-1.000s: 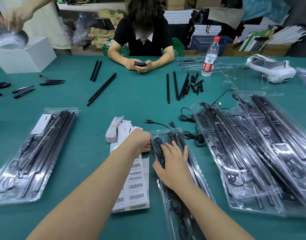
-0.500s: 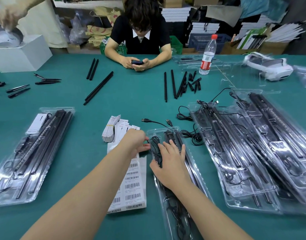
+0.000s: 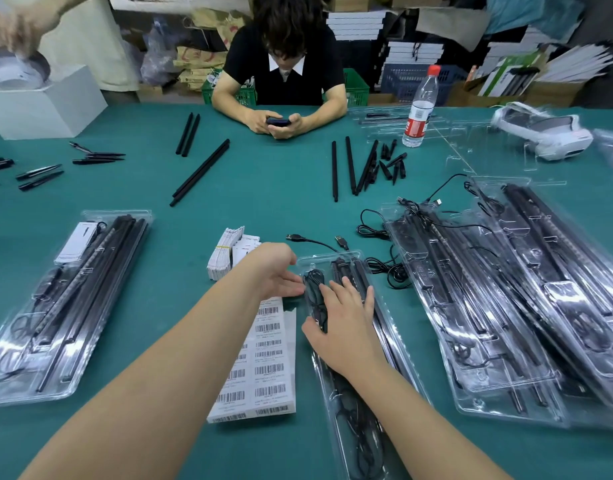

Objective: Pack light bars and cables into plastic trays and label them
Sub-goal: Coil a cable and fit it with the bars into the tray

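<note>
A clear plastic tray (image 3: 395, 362) lies in front of me with black light bars (image 3: 362, 271) and a coiled black cable (image 3: 313, 282) inside. My right hand (image 3: 343, 327) lies flat on the tray, fingers spread, pressing down over the cable and bars. My left hand (image 3: 275, 271) reaches over the barcode label sheet (image 3: 263, 372), and its straight fingertips touch the tray's left edge beside the cable. It holds nothing.
A packed tray (image 3: 66, 299) lies at the left. Several stacked packed trays (image 3: 506, 299) fill the right. Loose black bars (image 3: 201, 171), loose cables (image 3: 374, 230), a bundle of tags (image 3: 225, 254), a water bottle (image 3: 419, 109) and a seated person (image 3: 281, 74) lie beyond.
My left hand has opened and slid right, from the label sheet to the tray's left edge. My right hand keeps pressing on the tray.
</note>
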`<state>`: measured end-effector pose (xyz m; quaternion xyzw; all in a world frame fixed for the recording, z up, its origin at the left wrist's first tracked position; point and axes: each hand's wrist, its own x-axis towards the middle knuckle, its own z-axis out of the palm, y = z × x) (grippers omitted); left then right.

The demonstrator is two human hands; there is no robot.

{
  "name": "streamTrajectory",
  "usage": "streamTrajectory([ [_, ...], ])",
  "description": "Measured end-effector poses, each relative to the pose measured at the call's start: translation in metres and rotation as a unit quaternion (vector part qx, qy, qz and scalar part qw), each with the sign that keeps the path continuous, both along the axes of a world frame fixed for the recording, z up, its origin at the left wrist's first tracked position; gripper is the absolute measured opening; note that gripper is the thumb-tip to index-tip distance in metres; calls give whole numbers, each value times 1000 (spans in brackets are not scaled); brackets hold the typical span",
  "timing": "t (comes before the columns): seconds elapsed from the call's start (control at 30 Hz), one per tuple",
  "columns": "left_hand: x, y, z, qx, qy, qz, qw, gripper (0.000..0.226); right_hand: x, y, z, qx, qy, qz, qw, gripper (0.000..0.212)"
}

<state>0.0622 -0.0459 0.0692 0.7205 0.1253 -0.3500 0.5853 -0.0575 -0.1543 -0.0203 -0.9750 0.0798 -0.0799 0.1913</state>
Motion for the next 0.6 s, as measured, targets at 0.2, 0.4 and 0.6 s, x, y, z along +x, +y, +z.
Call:
streamTrajectory([
  [0.2, -13, 3, -12, -8, -72, 19, 997, 28, -1, 1, 3, 15, -6, -9, 1000, 66],
  [0.4, -41, 21, -31, 87, -155, -90, 980, 13, 1, -1, 0, -13, 1, -6, 1000, 79],
  [0.6, -49, 30, -37, 47, -66, -82, 993, 21, 5, -1, -5, -15, -3, -14, 1000, 100],
])
